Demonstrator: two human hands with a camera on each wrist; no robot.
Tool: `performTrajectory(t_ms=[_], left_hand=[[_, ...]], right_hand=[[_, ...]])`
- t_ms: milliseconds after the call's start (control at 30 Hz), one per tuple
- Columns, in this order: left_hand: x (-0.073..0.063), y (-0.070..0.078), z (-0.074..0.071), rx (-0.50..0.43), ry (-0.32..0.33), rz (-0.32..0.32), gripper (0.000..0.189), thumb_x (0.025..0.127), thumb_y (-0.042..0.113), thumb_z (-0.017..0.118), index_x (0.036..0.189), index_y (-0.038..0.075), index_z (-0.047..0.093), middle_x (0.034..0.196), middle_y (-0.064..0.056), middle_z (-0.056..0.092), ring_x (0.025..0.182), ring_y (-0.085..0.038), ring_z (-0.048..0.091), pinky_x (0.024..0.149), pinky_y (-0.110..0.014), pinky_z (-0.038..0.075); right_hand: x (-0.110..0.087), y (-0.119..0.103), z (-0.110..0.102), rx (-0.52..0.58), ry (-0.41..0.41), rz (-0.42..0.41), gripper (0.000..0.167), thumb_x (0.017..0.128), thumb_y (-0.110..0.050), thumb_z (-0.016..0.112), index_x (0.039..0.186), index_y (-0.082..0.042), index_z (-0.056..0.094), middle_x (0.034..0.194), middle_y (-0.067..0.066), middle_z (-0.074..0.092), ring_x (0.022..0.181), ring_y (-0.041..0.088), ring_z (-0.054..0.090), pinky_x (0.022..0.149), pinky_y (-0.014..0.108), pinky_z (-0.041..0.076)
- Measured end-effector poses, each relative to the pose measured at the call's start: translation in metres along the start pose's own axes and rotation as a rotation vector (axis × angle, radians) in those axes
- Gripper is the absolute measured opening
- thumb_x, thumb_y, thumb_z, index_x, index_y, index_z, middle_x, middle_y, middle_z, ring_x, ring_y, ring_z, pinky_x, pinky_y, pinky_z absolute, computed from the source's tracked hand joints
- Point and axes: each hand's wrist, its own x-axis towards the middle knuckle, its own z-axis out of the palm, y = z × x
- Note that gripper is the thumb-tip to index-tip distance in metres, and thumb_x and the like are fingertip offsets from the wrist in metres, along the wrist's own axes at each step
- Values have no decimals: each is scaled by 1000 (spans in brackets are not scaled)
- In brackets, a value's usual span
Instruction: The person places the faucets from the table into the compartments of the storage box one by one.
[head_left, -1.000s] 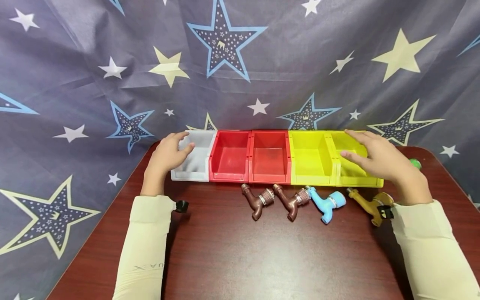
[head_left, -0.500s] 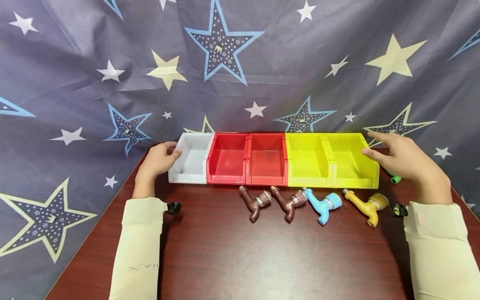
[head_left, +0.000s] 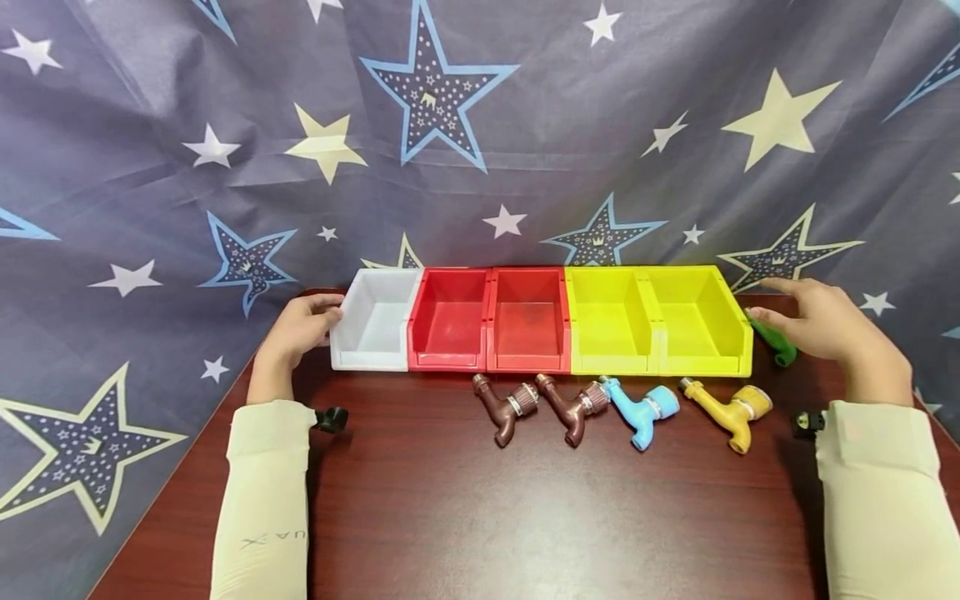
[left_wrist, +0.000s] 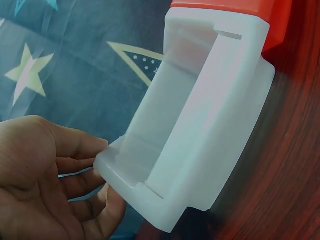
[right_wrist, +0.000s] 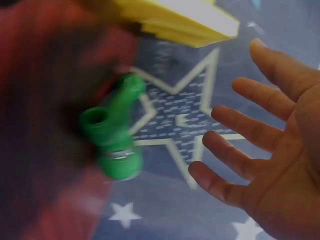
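Five joined open bins form a row: a white bin (head_left: 375,360), two red bins (head_left: 447,360) and two yellow bins (head_left: 701,365). At the white bin's left side is my left hand (head_left: 297,327); in the left wrist view its fingertips (left_wrist: 99,146) touch or nearly touch the bin's outer edge. My right hand (head_left: 832,332) stays apart from the right yellow bin, fingers spread with nothing held, as the right wrist view shows. Near it lies a green tap (right_wrist: 119,145), partly covered by the hand in the head view.
In front of the bins lie two brown taps (head_left: 504,410), a light-blue tap (head_left: 642,412) and a yellow tap (head_left: 731,412). All rest on a dark red-brown table (head_left: 555,517). A star-patterned cloth (head_left: 480,183) hangs right behind the bins.
My left hand has gone from over the white bin to its left side. From over the right yellow bin, my right hand has shifted right, uncovering the yellow tap and part of the green one.
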Motion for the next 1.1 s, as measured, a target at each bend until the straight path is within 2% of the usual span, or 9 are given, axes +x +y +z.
performTrajectory(t_ms=[167, 367, 467, 667, 733, 800, 900, 1100], left_hand=[[0, -4, -3, -67, -14, -26, 48, 108, 19, 49, 153, 2, 45, 145, -25, 50, 120, -34, 55, 83, -31, 56], [0, -2, -6, -107, -22, -34, 48, 107, 17, 52, 152, 1, 46, 144, -23, 51, 113, -23, 57, 80, -26, 55], [-2, 0, -6, -113, -24, -45, 49, 107, 16, 52, 153, 1, 46, 144, -23, 51, 113, -22, 57, 80, -25, 55], [-3, -1, -6, -115, -27, -59, 49, 107, 15, 51, 154, 1, 44, 145, -24, 50, 118, -26, 55, 82, -26, 55], [-3, -2, -6, -119, -30, -60, 49, 107, 15, 51, 154, 2, 44, 146, -24, 50, 120, -28, 54, 83, -27, 55], [-3, -4, -6, -123, -33, -60, 49, 107, 16, 51, 154, 2, 44, 146, -24, 49, 121, -29, 54, 84, -28, 55], [-2, -5, -7, -129, -39, -59, 50, 107, 16, 51, 154, 2, 43, 147, -24, 49, 122, -30, 53, 85, -29, 55], [-3, -5, -6, -131, -43, -56, 50, 107, 15, 52, 154, 1, 43, 146, -24, 49, 119, -26, 55, 83, -27, 55]], right_hand=[[-1, 18, 7, -19, -66, 26, 69, 104, -38, 58, 148, 11, 40, 138, 45, 44, 124, 65, 39, 99, 77, 32], [-3, 29, 10, 6, -86, 25, 65, 102, -30, 65, 146, 11, 41, 137, 44, 46, 123, 63, 38, 101, 75, 21], [-3, 32, 11, -7, -92, 10, 65, 98, -28, 70, 145, 11, 44, 137, 42, 47, 122, 61, 39, 97, 72, 23], [-1, 33, 14, -20, -153, 56, 69, 95, -31, 74, 146, 5, 45, 143, 41, 40, 119, 69, 28, 87, 86, 25], [0, 32, 16, -20, -171, 65, 71, 95, -32, 74, 148, 5, 43, 142, 41, 42, 115, 67, 30, 85, 84, 27], [0, 32, 17, -12, -190, 79, 74, 95, -34, 74, 150, 4, 41, 139, 41, 45, 108, 63, 31, 82, 77, 30], [-1, 31, 20, 11, -212, 102, 77, 96, -33, 74, 152, 4, 36, 136, 44, 45, 101, 58, 29, 77, 68, 29], [-3, 35, 22, 13, -235, 110, 77, 94, -29, 74, 150, 7, 35, 134, 47, 42, 101, 59, 29, 80, 75, 29]])
